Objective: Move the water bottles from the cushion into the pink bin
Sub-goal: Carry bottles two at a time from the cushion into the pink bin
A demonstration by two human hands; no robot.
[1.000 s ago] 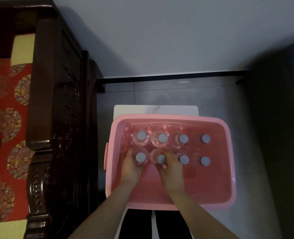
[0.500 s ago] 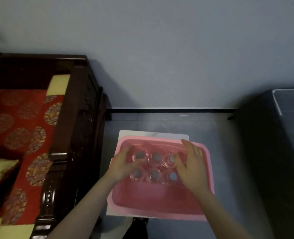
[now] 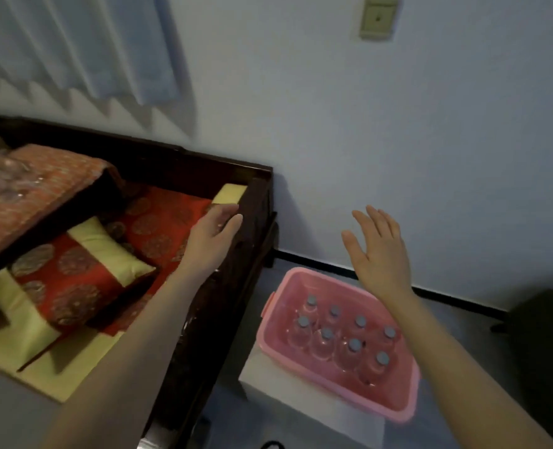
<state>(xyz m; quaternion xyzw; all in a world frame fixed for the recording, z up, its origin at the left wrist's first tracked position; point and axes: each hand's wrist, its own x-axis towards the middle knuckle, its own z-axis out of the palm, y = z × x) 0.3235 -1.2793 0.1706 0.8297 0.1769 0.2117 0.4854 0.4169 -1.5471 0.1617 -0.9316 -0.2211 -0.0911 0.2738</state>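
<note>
The pink bin [image 3: 304,276] stands on a white board on the floor at lower right. Several clear water bottles [image 3: 353,350] with grey caps stand upright inside it in two rows. My right hand [image 3: 379,251] hovers open above the bin's far rim, fingers spread, holding nothing. My left hand [image 3: 212,238] is empty and reaches over the dark wooden armrest [image 3: 252,209] toward the red patterned seat cushion [image 3: 168,218]. At the far left, a blurred heap of clear plastic [image 3: 3,176] that may be more bottles lies on an orange cushion [image 3: 58,179].
A small red and yellow pillow [image 3: 77,273] lies on the seat. A curtain [image 3: 74,47] hangs at upper left. The grey wall carries a switch plate [image 3: 378,18]. A dark object [image 3: 544,335] stands at the right edge beside the bin.
Both hands have left the bottles in the bin. The view has swung up and left toward the sofa; my left hand now reaches over the armrest and my right hand is raised.
</note>
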